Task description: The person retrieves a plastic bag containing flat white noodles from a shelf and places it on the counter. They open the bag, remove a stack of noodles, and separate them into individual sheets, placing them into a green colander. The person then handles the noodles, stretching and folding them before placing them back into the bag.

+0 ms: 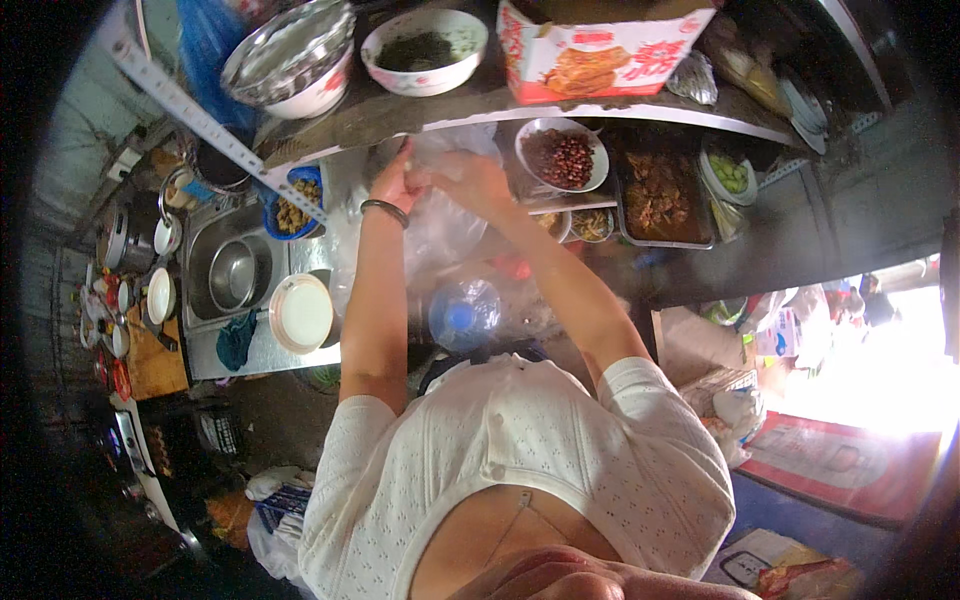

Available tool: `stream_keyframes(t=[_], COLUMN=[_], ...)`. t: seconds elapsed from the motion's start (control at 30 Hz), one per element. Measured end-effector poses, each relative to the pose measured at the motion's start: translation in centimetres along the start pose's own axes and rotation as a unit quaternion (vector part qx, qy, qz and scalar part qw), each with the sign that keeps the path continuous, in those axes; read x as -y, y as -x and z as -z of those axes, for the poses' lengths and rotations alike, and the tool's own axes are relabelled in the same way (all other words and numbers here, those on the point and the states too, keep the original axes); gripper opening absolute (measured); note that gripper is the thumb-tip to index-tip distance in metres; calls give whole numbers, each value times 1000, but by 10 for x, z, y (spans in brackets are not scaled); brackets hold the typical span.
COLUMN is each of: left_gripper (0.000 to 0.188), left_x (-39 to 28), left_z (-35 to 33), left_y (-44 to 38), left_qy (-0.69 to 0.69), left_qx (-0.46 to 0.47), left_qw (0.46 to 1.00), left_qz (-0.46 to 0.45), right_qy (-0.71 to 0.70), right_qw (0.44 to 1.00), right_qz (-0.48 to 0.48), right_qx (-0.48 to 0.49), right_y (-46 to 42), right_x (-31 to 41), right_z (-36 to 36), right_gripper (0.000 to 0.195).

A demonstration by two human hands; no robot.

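Both of my hands meet in front of the shelf, at a large sheet or bag of clear plastic film. My left hand, with a dark bangle on its wrist, is closed on the film. My right hand also grips the film, close beside the left one. The fingertips are partly blurred and veiled by the plastic. Beneath the forearms stands a large clear plastic bottle with a blue cap. To the right of my right hand is a white bowl of red beans or peanuts.
A shelf edge crosses above the hands, bearing bowls and a printed carton. Left are a perforated metal post, a white bowl, a steel sink and a knife. A tray of dark food stands right.
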State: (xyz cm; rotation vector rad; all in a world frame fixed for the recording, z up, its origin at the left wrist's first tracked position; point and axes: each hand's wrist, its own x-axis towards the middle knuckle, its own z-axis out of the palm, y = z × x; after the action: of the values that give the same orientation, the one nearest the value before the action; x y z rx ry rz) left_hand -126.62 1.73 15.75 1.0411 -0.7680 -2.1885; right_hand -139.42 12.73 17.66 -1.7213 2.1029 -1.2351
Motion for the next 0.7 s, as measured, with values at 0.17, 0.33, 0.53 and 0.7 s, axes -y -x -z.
stream_keyframes(t=[0.17,0.33,0.53,0.7], left_gripper=[36,36,38,36], left_x=[17,1,-26,-7], left_z=[15,35,-5,-49], left_y=[-62,-68,30,138], left_qy=[-48,-78,-48,-48], left_qx=[-92,-99,-112,-194], left_qw=[992,988,968,949], left_qz=[-79,-84,-219,-242], right_qy=[-99,-141,-223,-461], right_qw=[992,990,972,871], right_qz=[70,0,-54,-132], right_qx=[-34,12,44,109], right_y=[39,91,137,123], right_x=[16,21,-26,-50], right_z=[36,89,101,91], right_gripper=[36,29,26,38])
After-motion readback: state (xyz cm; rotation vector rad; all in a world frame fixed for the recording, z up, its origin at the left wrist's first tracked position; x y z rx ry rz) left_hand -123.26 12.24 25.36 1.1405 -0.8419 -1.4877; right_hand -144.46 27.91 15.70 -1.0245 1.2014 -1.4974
